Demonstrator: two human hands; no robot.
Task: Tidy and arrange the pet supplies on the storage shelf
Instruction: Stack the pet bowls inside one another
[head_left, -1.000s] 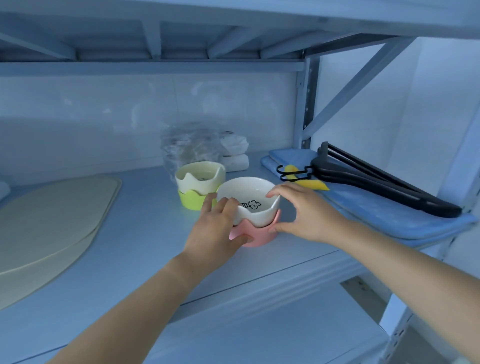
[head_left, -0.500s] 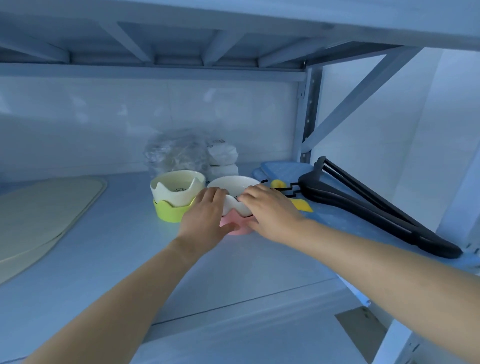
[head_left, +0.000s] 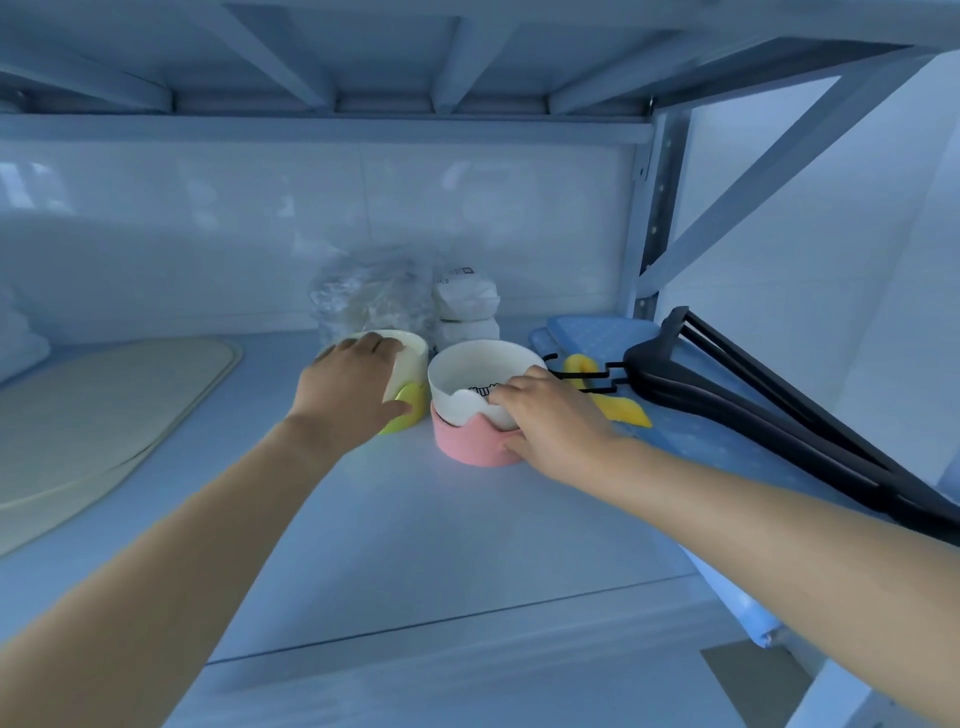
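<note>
Two pet bowls stand side by side in the middle of the shelf (head_left: 395, 525). The white bowl in a pink base (head_left: 470, 441) is on the right; my right hand (head_left: 550, 421) grips its near right side, fingers over the rim and thumb on the pink base. The cream bowl in a yellow-green base (head_left: 410, 364) is on the left; my left hand (head_left: 348, 389) wraps over its top and front, hiding most of it.
Behind the bowls lie a clear plastic bag (head_left: 374, 301) and white rolled packs (head_left: 467, 312). A beige mat (head_left: 98, 415) covers the shelf's left part. At right, black hangers (head_left: 753, 405) and a yellow item (head_left: 618, 405) rest on blue pads (head_left: 602, 332).
My left hand left the pink-based bowl and moved left onto the yellow-green one. My right hand stayed on the pink-based bowl, which now stands farther back beside the other.
</note>
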